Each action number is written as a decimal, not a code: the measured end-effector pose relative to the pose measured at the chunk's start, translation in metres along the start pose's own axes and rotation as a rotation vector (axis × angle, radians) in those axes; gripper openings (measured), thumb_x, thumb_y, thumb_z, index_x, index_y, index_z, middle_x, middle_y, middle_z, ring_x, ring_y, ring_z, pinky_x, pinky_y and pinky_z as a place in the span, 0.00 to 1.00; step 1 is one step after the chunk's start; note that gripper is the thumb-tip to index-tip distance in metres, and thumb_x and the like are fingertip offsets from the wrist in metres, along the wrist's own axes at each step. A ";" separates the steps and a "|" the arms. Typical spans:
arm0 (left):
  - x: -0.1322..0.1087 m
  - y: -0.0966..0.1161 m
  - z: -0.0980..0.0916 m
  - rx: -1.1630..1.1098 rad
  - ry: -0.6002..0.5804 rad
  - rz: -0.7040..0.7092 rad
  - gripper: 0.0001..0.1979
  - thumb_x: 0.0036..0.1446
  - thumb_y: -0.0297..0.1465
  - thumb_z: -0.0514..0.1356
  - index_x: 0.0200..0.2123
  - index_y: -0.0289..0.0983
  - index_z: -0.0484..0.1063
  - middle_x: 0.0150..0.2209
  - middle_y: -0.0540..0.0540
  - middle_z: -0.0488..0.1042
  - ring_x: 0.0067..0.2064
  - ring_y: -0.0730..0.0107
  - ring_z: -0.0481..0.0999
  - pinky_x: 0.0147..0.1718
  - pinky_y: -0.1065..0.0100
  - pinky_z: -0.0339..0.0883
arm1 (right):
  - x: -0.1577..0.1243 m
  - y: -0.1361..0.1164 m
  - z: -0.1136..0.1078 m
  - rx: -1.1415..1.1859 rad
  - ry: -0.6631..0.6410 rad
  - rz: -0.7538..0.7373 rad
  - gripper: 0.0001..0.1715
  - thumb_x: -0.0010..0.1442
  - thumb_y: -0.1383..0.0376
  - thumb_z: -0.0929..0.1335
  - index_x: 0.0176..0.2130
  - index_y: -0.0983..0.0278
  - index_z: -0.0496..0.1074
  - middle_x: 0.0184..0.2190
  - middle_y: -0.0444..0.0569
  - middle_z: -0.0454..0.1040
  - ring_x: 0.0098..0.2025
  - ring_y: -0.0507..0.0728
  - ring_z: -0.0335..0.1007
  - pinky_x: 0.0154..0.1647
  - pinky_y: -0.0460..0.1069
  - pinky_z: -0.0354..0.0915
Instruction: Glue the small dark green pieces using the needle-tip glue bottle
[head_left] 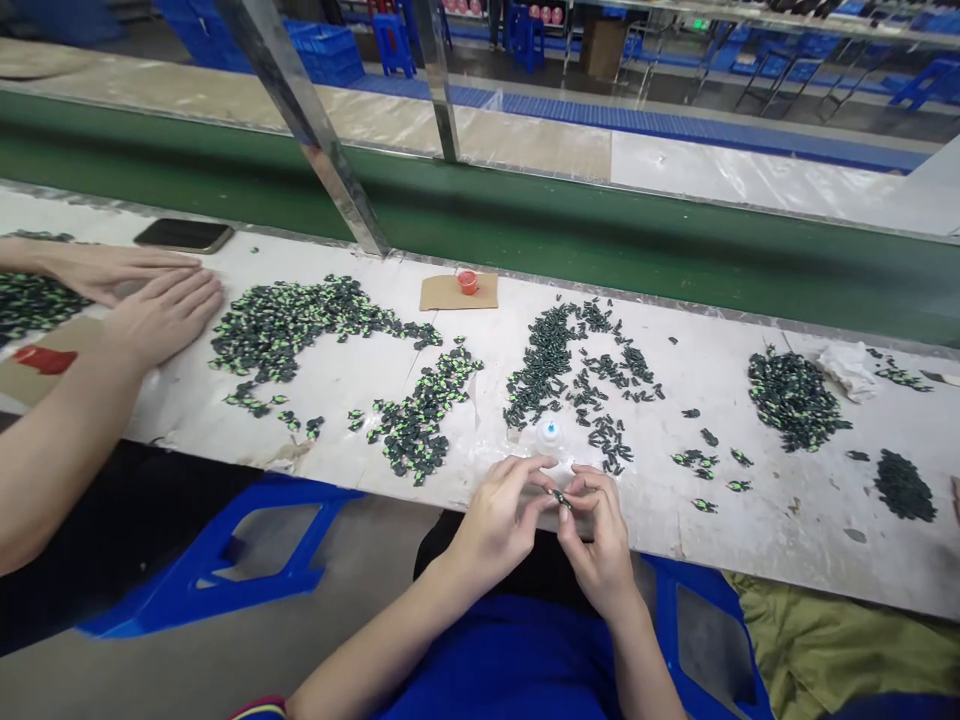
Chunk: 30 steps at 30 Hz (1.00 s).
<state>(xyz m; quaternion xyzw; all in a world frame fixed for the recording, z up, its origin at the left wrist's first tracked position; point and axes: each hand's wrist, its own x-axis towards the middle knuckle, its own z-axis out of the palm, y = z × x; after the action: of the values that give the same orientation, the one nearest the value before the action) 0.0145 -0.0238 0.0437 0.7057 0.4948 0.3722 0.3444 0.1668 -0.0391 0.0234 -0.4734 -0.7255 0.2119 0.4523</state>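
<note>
Both of my hands meet at the table's near edge around one small dark part with green marks (561, 498). The fingertips of my left hand (506, 505) pinch it from the left. My right hand (598, 520) grips its other side between thumb and fingers. Just beyond my fingers stands a small white bottle with a blue tip (550, 431). A spread of small dark green pieces (551, 350) lies behind the bottle. Left of my hands is a pile of dark parts with bright green marks (420, 420). Several similar loose parts (696, 461) lie to the right.
At the left, a co-worker's hands (161, 305) rest on the table near another pile (281, 325) and a phone (185, 235). A red cup (467, 282) stands on cardboard (435, 293). Farther right are two dark piles (795, 400) and crumpled tissue (847, 370). A metal post (337, 180) rises behind.
</note>
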 end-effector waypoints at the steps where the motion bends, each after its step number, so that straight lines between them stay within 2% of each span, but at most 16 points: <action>1: 0.000 -0.001 -0.003 -0.029 -0.029 0.005 0.15 0.58 0.25 0.56 0.49 0.39 0.67 0.36 0.47 0.79 0.45 0.63 0.77 0.47 0.62 0.68 | -0.001 0.003 -0.004 -0.021 -0.003 -0.002 0.05 0.61 0.70 0.63 0.37 0.59 0.65 0.36 0.49 0.68 0.49 0.60 0.67 0.47 0.58 0.67; 3: 0.001 -0.006 -0.012 -0.052 -0.079 0.016 0.14 0.59 0.27 0.57 0.49 0.39 0.68 0.37 0.46 0.79 0.44 0.65 0.78 0.46 0.64 0.70 | -0.003 0.014 -0.016 -0.090 0.029 0.013 0.05 0.61 0.68 0.63 0.38 0.59 0.67 0.36 0.50 0.70 0.49 0.61 0.67 0.47 0.59 0.66; 5: 0.003 -0.016 -0.026 -0.007 -0.062 0.009 0.12 0.59 0.28 0.58 0.47 0.38 0.70 0.37 0.46 0.79 0.42 0.66 0.78 0.45 0.65 0.70 | -0.005 0.029 -0.034 -0.203 0.149 0.056 0.04 0.62 0.66 0.64 0.39 0.60 0.67 0.37 0.52 0.71 0.47 0.62 0.67 0.46 0.60 0.65; 6: 0.005 -0.023 -0.034 0.046 -0.008 -0.009 0.10 0.59 0.29 0.58 0.45 0.38 0.72 0.37 0.45 0.79 0.41 0.66 0.78 0.44 0.65 0.71 | -0.005 0.038 -0.045 -0.279 0.220 0.072 0.04 0.62 0.65 0.64 0.38 0.60 0.68 0.36 0.52 0.71 0.47 0.62 0.67 0.46 0.60 0.64; 9: 0.015 -0.047 -0.058 0.286 0.240 -0.096 0.08 0.59 0.30 0.57 0.40 0.39 0.75 0.37 0.44 0.78 0.41 0.61 0.76 0.42 0.61 0.70 | -0.002 0.060 -0.074 -0.497 0.305 0.070 0.07 0.61 0.60 0.65 0.36 0.61 0.70 0.34 0.53 0.73 0.42 0.63 0.68 0.48 0.62 0.62; 12: 0.032 -0.066 -0.071 0.485 0.364 -0.079 0.09 0.59 0.29 0.56 0.37 0.40 0.77 0.37 0.43 0.79 0.44 0.56 0.72 0.44 0.56 0.67 | 0.005 0.064 -0.083 -0.602 0.418 0.124 0.15 0.61 0.56 0.66 0.41 0.63 0.72 0.39 0.56 0.73 0.45 0.64 0.67 0.50 0.63 0.60; 14: 0.044 -0.071 -0.071 0.575 0.359 -0.095 0.08 0.58 0.28 0.57 0.37 0.40 0.77 0.36 0.43 0.78 0.44 0.54 0.70 0.44 0.54 0.65 | 0.010 0.055 -0.073 -0.594 0.451 0.160 0.22 0.59 0.52 0.67 0.46 0.65 0.71 0.43 0.58 0.71 0.49 0.66 0.65 0.51 0.63 0.59; 15: 0.049 -0.072 -0.070 0.615 0.343 -0.116 0.08 0.58 0.28 0.58 0.36 0.40 0.77 0.35 0.43 0.78 0.44 0.53 0.69 0.43 0.54 0.64 | 0.012 0.049 -0.064 -0.565 0.421 0.172 0.25 0.58 0.51 0.68 0.49 0.65 0.71 0.45 0.59 0.70 0.51 0.66 0.63 0.51 0.64 0.60; 18: 0.060 -0.072 -0.065 0.705 0.282 -0.174 0.06 0.56 0.27 0.60 0.32 0.40 0.78 0.37 0.42 0.77 0.46 0.51 0.66 0.42 0.53 0.60 | 0.020 0.034 -0.029 -0.387 0.177 0.193 0.27 0.59 0.50 0.67 0.53 0.61 0.68 0.48 0.56 0.69 0.52 0.65 0.62 0.50 0.63 0.62; 20: 0.063 -0.073 -0.064 0.718 0.252 -0.175 0.08 0.56 0.26 0.60 0.29 0.40 0.78 0.38 0.41 0.76 0.47 0.50 0.65 0.42 0.53 0.59 | 0.027 0.030 -0.004 -0.322 0.083 0.167 0.28 0.56 0.49 0.69 0.52 0.60 0.69 0.48 0.55 0.70 0.52 0.66 0.60 0.49 0.62 0.63; 23: 0.062 -0.075 -0.065 0.687 0.225 -0.149 0.08 0.56 0.24 0.59 0.28 0.40 0.77 0.41 0.42 0.75 0.49 0.51 0.64 0.42 0.53 0.58 | 0.038 0.034 0.022 -0.280 0.049 0.163 0.22 0.56 0.49 0.69 0.45 0.60 0.71 0.46 0.56 0.72 0.50 0.67 0.59 0.49 0.63 0.62; 25: 0.057 -0.073 -0.067 0.648 0.199 -0.136 0.08 0.57 0.24 0.59 0.29 0.40 0.76 0.42 0.43 0.76 0.50 0.52 0.64 0.42 0.55 0.57 | 0.044 0.036 0.029 -0.218 0.043 0.184 0.18 0.56 0.51 0.69 0.39 0.61 0.70 0.46 0.56 0.73 0.51 0.67 0.60 0.50 0.63 0.62; 28: 0.047 -0.063 -0.064 0.558 0.146 -0.109 0.07 0.58 0.24 0.59 0.33 0.40 0.75 0.43 0.45 0.77 0.50 0.55 0.66 0.43 0.56 0.56 | 0.046 0.032 0.025 -0.025 0.021 0.273 0.16 0.55 0.53 0.70 0.38 0.60 0.67 0.47 0.55 0.73 0.54 0.65 0.63 0.51 0.61 0.63; 30: 0.039 -0.054 -0.056 0.481 0.090 -0.063 0.07 0.60 0.24 0.58 0.35 0.40 0.74 0.43 0.46 0.78 0.50 0.58 0.68 0.45 0.56 0.55 | 0.041 0.027 0.017 0.138 0.012 0.377 0.17 0.53 0.55 0.71 0.38 0.60 0.66 0.43 0.53 0.76 0.48 0.63 0.70 0.48 0.58 0.66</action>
<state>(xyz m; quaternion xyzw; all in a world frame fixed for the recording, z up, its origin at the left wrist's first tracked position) -0.0487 0.0348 0.0316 0.7342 0.6060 0.2638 0.1554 0.1598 0.0113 0.0140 -0.5699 -0.6051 0.3393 0.4404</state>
